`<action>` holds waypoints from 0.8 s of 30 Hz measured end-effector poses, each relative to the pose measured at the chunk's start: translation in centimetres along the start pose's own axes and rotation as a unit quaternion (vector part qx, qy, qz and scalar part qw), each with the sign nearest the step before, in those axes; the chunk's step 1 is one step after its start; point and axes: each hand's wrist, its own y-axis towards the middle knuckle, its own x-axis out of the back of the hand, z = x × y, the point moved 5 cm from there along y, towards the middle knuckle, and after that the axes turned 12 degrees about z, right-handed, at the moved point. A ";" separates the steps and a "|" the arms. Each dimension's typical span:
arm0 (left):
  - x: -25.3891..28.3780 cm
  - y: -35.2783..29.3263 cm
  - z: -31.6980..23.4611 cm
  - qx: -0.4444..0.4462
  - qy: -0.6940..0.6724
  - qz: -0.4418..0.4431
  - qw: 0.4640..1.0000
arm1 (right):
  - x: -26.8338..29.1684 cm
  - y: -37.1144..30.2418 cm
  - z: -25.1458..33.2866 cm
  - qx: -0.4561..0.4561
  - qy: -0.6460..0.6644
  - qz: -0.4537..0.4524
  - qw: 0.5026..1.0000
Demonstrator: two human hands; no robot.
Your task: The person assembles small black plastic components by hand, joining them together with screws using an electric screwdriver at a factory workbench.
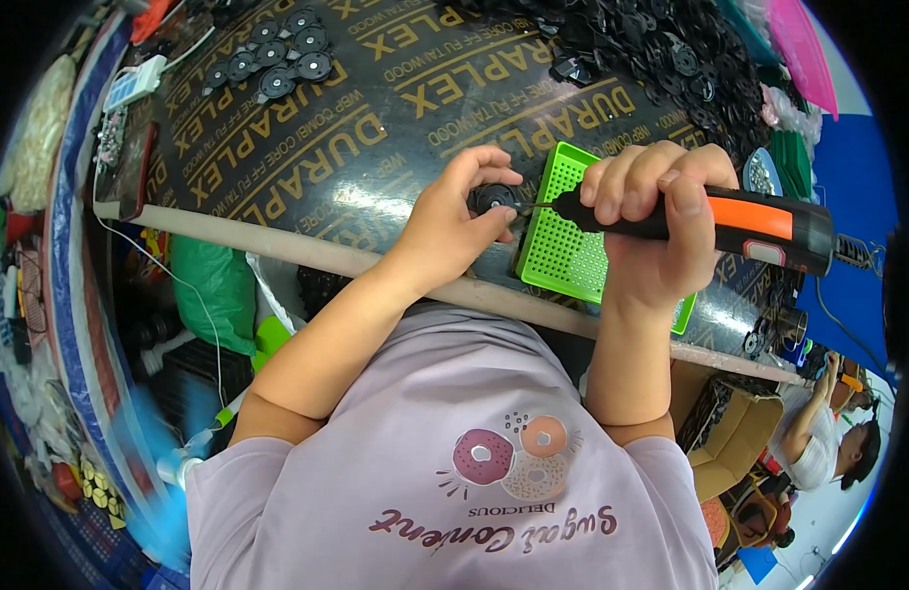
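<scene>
My left hand is closed around a small round black plastic part, its fingers at the far side and its thumb at the near side. In my right hand is a black and orange electric screwdriver, held level with its cord leaving on the right. The driver's thin bit points left and reaches the black part; whether it sits in a screw is too small to tell. Beneath the driver lies a bright green perforated tray, partly hidden by my right hand.
Several assembled black parts lie at the far left of the dark printed board. A big heap of black pieces covers the far right. A phone and a white power strip are at the left edge. Another person is at right.
</scene>
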 end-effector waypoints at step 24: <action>0.4 0.4 0.3 0.008 0.146 -0.021 0.989 | -2.7 -0.3 -3.9 -0.015 -0.128 0.133 0.983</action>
